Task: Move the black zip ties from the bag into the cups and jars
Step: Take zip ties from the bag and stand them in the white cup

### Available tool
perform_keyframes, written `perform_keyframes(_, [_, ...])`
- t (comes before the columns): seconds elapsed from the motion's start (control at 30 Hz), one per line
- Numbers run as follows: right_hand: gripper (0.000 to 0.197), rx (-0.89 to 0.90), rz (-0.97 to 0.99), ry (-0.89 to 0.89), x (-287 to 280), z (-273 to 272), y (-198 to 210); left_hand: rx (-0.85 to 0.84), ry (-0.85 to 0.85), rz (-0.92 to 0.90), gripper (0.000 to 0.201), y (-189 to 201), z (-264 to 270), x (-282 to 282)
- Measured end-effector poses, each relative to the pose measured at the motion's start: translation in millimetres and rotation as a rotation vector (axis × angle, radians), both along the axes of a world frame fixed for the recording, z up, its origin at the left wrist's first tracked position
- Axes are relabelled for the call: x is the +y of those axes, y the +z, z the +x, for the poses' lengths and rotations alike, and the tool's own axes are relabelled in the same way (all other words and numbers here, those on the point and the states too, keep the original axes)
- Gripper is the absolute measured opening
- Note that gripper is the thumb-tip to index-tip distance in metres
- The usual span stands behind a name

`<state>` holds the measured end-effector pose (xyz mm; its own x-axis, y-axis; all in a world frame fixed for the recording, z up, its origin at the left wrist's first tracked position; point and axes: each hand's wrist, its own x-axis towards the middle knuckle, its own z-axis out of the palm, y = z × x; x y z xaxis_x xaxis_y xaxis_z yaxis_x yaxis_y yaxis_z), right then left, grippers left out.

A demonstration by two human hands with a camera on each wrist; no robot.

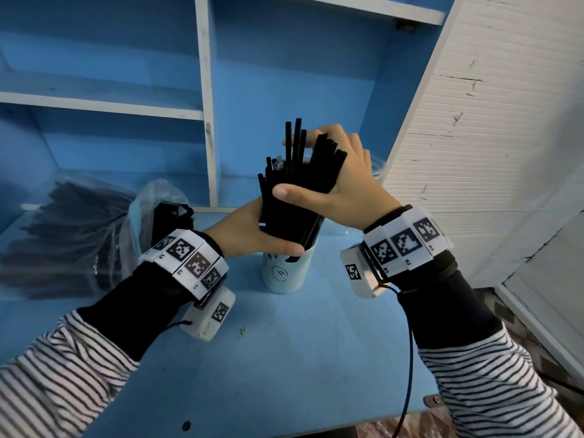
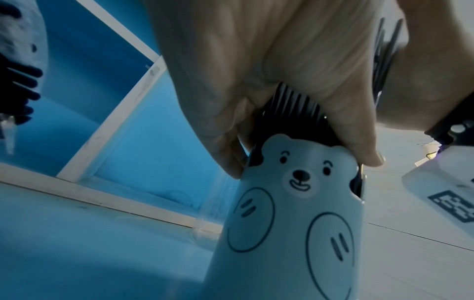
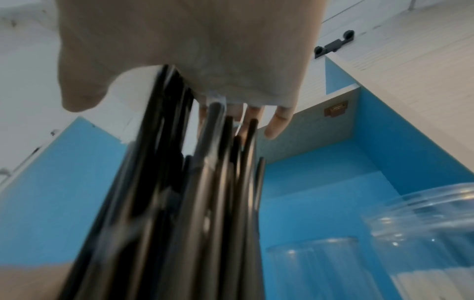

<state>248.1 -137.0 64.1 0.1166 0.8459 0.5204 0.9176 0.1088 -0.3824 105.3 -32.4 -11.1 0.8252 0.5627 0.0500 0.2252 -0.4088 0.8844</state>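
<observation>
The left hand (image 1: pixel 249 230) curls its fingers and thumb (image 2: pixel 354 130) around a bundle of black zip ties (image 1: pixel 294 197) standing in a white bear-face cup (image 1: pixel 286 270) on the blue table (image 1: pixel 284 358). The right hand (image 1: pixel 341 181) rests over the bundle's upper part, thumb across the front, fingers seemingly loosely spread behind the blurred tips. The plastic bag (image 1: pixel 94 229) with more ties lies left, and clear jars (image 3: pixel 423 233) stand right.
</observation>
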Motion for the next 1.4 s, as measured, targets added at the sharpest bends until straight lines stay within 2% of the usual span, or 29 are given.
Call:
perform_keyframes(0.1, [0.079,0.143,0.028,0.066,-6.4,-1.9,6.3,0.004,0.016,0.013,0.079,-2.7,1.0,1.4])
perform_keyframes(0.2, [0.081,0.281,0.189,0.213,-10.6,-2.1,13.1,-0.004,0.021,0.005,0.076,-4.4,1.8,2.5])
perform_keyframes(0.3, [0.064,0.197,0.32,0.319,-8.1,-5.4,14.0,-0.007,0.019,0.005,0.072,-4.2,1.7,0.7])
perform_keyframes(0.47, [0.022,0.046,0.339,0.262,5.0,-7.3,-5.3,-0.032,0.022,0.009,0.079,-6.4,2.6,0.6])
perform_keyframes(0.6, [0.023,0.036,0.326,0.223,3.0,-7.5,-7.6,-0.053,0.011,-0.014,0.08,-6.5,0.6,-1.9])
perform_keyframes(0.73, [0.048,0.041,0.299,0.274,-3.6,-9.5,-0.3,-0.048,0.009,-0.018,0.096,-9.0,-1.0,-2.7])
perform_keyframes(0.97, [0.023,-0.056,0.299,0.206,-0.5,-7.9,-12.2,-0.085,0.001,-0.043,0.087,-4.0,-2.6,-7.5])
perform_keyframes(1.07, [0.029,-0.097,0.243,0.219,-4.9,-7.0,-14.9,-0.125,-0.024,-0.053,0.092,-3.0,-4.2,-9.2])
perform_keyframes(1.13, [0.04,-0.079,0.213,0.221,-8.4,-5.1,-14.0,-0.144,-0.026,-0.054,0.093,-2.6,-4.5,-10.0])
perform_keyframes(1.23, [0.067,0.112,0.204,0.198,-18.6,3.9,-13.6,-0.181,0.036,-0.09,0.096,-2.9,-6.2,-8.9])
perform_keyframes(1.33, [0.088,0.342,0.186,0.067,-28.7,18.7,-22.7,-0.305,0.159,-0.094,0.101,4.9,-10.5,-7.1])
perform_keyframes(1.4, [0.095,0.452,0.117,-0.004,-32.4,27.4,-33.3,-0.404,0.267,-0.004,0.082,19.6,-14.3,-9.6])
